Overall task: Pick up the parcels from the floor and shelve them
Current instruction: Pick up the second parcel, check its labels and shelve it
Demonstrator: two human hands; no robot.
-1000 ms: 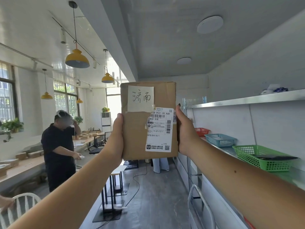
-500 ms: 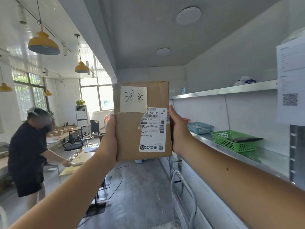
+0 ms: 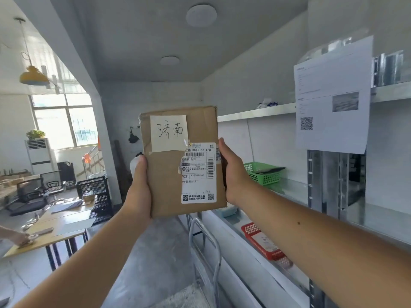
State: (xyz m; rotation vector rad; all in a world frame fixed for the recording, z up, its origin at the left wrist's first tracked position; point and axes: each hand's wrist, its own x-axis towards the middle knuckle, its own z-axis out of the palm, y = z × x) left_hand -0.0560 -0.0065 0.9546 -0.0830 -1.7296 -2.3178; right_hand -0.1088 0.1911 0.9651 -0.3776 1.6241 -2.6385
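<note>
**Parcel held up beside the shelves.** You hold a brown paper parcel (image 3: pixel 164 174) upright at arm's length, clamped between both hands. Your left hand (image 3: pixel 139 190) grips its left edge, with the thumb (image 3: pixel 141 165) lying up the front face. The other fingers are wrapped behind, out of sight. Your right hand (image 3: pixel 232 174) grips the right edge the same way, its thumb pressed just beside the printed shipping label (image 3: pixel 199 172).

Above both thumbs, a pale handwritten note (image 3: pixel 169 132) is taped across the upper part of the parcel. The shipping label covers the lower right of the face, close to your right palm. The parcel hangs in the air between your palms, beside the shelving.

Just beyond your right fingers, a green basket (image 3: pixel 262 174) sits on the steel shelf (image 3: pixel 293 187) with a dark flat item lying across its rim. Below your right wrist, a red basket (image 3: pixel 260 241) holds a light packet on a lower level. Up and to the right of your right hand, a printed sheet (image 3: pixel 333 96) bearing a QR code hangs on the shelf upright.

Beyond your left fingers stands a black crate (image 3: pixel 95 187), behind a wooden table (image 3: pixel 66 230). Far to the lower left of your left hand, another person's hand (image 3: pixel 19 237) rests on a tabletop. Beneath the parcel rises a metal cart handle (image 3: pixel 209 241).
</note>
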